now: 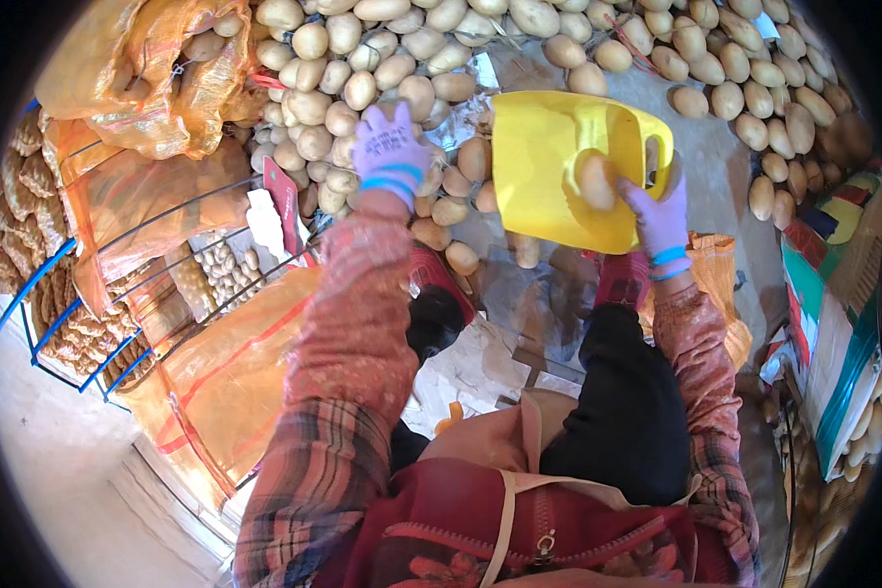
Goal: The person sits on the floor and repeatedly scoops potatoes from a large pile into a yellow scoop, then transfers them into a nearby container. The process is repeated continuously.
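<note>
My left hand (391, 153), in a lavender glove with blue cuff stripes, is spread palm down over a pile of potatoes (344, 33). Its fingertips meet the potatoes at the pile's near side, and no grasped potato shows; the palm side is hidden. In my right hand (660, 217), gloved alike, is the handle side of a yellow plastic scoop (533, 162), which looks like a cut-open jug. A single blurred potato (597, 180) shows inside the scoop, close to my right thumb. Loose potatoes (461, 259) lie on the floor between my shoes.
Orange mesh sacks (147, 73) stand at the left, beside a blue metal rack (92, 375). More potatoes (731, 99) spread across the far right. A colourful carton (830, 323) is at the right edge, and an orange sack (716, 287) lies beside my right foot.
</note>
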Demonstrator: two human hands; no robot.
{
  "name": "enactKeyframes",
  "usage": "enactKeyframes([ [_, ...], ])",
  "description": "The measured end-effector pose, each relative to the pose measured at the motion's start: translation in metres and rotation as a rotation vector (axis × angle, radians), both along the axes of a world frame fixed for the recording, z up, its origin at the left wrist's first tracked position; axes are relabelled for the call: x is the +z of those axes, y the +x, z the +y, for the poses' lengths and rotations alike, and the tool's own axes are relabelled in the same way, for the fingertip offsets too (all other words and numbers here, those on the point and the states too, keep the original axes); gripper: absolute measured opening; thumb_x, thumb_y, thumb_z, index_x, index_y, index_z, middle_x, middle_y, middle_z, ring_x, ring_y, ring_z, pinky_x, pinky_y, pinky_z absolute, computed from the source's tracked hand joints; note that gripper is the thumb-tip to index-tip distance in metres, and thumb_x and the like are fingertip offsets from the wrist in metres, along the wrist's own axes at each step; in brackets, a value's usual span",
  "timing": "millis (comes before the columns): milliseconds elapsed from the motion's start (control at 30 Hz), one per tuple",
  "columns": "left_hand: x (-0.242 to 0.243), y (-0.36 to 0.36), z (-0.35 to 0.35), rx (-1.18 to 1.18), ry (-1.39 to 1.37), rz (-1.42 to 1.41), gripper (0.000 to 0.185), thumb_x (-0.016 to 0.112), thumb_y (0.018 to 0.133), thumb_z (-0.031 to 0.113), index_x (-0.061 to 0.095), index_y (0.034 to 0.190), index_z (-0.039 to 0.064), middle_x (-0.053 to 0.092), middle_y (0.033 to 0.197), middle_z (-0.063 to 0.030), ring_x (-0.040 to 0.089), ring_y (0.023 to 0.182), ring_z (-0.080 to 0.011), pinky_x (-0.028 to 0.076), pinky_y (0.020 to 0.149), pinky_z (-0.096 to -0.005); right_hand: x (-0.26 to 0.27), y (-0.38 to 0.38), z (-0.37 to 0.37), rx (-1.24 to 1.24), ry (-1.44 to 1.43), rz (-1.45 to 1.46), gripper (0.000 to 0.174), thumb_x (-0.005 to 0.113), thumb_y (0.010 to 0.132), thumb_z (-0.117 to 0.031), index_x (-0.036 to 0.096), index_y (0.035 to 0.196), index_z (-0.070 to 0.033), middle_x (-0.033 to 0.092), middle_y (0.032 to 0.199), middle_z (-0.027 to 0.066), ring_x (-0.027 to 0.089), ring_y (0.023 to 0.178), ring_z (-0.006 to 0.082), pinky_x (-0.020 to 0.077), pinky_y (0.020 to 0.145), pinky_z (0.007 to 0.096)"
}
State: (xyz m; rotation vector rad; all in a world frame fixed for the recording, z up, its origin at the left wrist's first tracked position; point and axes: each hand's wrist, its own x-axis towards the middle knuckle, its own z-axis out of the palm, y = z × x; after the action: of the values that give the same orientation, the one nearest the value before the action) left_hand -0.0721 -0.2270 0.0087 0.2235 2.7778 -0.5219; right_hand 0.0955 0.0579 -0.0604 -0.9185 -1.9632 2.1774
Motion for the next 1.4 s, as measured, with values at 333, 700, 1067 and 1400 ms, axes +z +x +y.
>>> enactKeyframes([
  [333, 0.017, -0.045, -0.006, 0.321, 0.235, -0.311, 0.069, 0.071, 0.079, 0.039, 0.052, 0.135, 0.003, 0.055, 0.136, -0.0242, 0.06, 0.117, -0.0376, 0.049, 0.098, -0.0429, 0.001, 0.011, 0.003, -0.144, -0.051, 0.031, 0.065, 0.078, 0.075, -0.014, 0.047, 0.131, 0.001, 0.056, 0.121, 0.0145, 0.058, 0.108, 0.0229, 0.0505, 0.091, 0.0353],
  [700, -0.068, -0.034, -0.001, -0.01, 0.259, -0.463, 0.08, 0.064, 0.079, 0.022, 0.032, 0.15, 0.003, 0.049, 0.137, -0.0279, 0.052, 0.126, -0.0431, 0.044, 0.105, -0.0457, 0.001, 0.011, 0.006, -0.072, -0.28, -0.06, 0.064, 0.072, 0.074, -0.007, 0.048, 0.133, 0.002, 0.063, 0.115, 0.0101, 0.06, 0.105, 0.0196, 0.0493, 0.092, 0.0337],
  [1067, -0.108, -0.018, 0.026, 0.35, 0.611, -0.406, 0.102, 0.071, 0.076, 0.056, 0.024, 0.15, 0.002, 0.048, 0.141, -0.0273, 0.051, 0.129, -0.0388, 0.041, 0.107, -0.0453, 0.014, 0.061, 0.064, -0.26, -0.13, 0.005, 0.067, 0.059, 0.082, -0.011, 0.04, 0.145, 0.001, 0.06, 0.121, 0.0117, 0.06, 0.104, 0.0208, 0.0499, 0.091, 0.0323],
  [1400, -0.015, 0.014, 0.05, 0.203, 1.111, -0.683, 0.044, 0.056, 0.094, 0.027, 0.059, 0.129, 0.001, 0.067, 0.109, -0.013, 0.068, 0.087, -0.0184, 0.057, 0.072, -0.0317, -0.009, 0.055, 0.044, -0.19, 0.116, 0.046, 0.062, 0.072, 0.077, -0.01, 0.049, 0.133, 0.003, 0.058, 0.122, 0.0116, 0.059, 0.106, 0.0206, 0.0491, 0.092, 0.0307],
])
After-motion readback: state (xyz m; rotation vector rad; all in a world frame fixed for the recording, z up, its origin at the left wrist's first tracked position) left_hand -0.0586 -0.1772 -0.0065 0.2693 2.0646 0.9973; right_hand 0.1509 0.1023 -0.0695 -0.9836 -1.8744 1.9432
